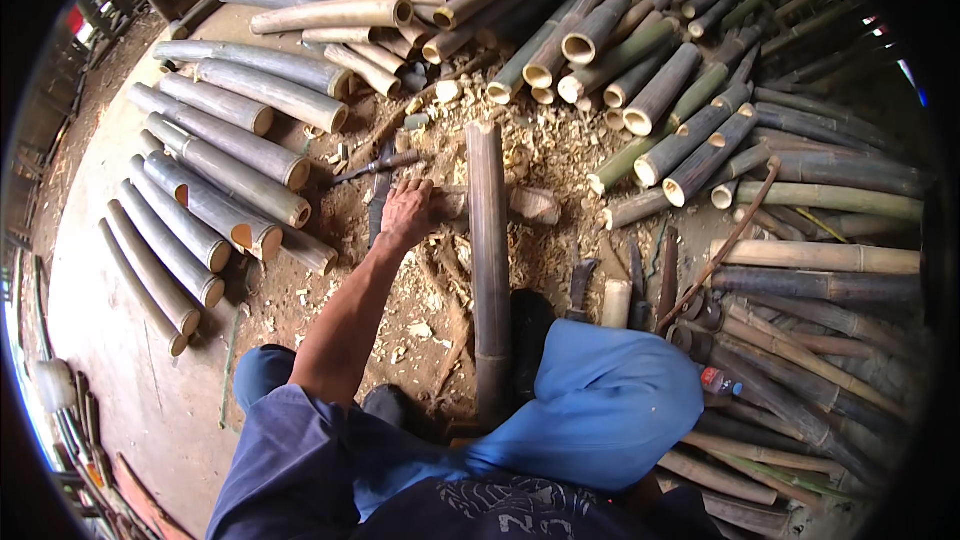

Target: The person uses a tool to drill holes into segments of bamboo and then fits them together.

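My left hand (pixel 406 212) reaches forward to the left end of a short log (pixel 533 205) lying crosswise on the ground. Its fingers are bent; what lies under them is hidden. Just beyond the hand is a knife with a brown handle (pixel 395 163), and a dark flat strip (pixel 378 208) lies beside the wrist. A long dark bamboo tube (pixel 489 240) crosses the log, its far end raised beyond it and its near end between my legs. My right hand is out of view.
Cut bamboo tubes (pixel 235 180) lie in a row at left; more bamboo (pixel 590 30) is piled at the back and right. Pale shavings (pixel 540 155) cover the ground around the log. A curved blade (pixel 580 285) and a bottle with a red label (pixel 718 381) lie right of me.
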Demonstrator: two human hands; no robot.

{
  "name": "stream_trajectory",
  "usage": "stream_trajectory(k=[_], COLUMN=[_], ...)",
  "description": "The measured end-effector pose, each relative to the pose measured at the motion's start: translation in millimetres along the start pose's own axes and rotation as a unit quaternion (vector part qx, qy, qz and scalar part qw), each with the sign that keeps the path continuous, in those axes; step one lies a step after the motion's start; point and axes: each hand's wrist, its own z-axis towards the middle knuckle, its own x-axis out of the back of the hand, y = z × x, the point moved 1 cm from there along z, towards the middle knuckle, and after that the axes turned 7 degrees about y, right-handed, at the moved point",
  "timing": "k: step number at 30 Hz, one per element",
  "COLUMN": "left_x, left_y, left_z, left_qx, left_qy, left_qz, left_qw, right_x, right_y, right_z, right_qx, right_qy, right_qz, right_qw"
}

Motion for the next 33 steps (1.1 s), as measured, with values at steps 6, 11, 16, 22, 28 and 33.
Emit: stream_trajectory(k=[6,11,16,22,28,33], left_x=[8,8,7,32,32,24], left_y=[-9,-6,3,-14,-23,-38], left_z=[-11,-1,4,-9,-51,-52], left_qx=[0.033,0.006,0.007,0.191,0.382,0.373], left_qy=[-0.009,-0.025,-0.039,0.089,0.047,0.059], left_qz=[-0.011,-0.034,-0.040,-0.154,0.005,0.036], left_qw=[0.999,0.999,0.998,0.965,0.923,0.925], right_x=[6,38,24,-17,-14,23], right_y=[-33,-73,-87,-70,-44,-39], right_z=[-33,-83,-78,-49,-34,-33], right_qx=[-0.032,-0.054,-0.049,-0.031,-0.057,-0.090], right_qy=[-0.096,-0.239,-0.301,-0.293,-0.263,-0.259], right_qz=[0.018,0.044,0.051,0.061,0.074,0.086], right_qw=[0.995,0.969,0.951,0.954,0.960,0.958])
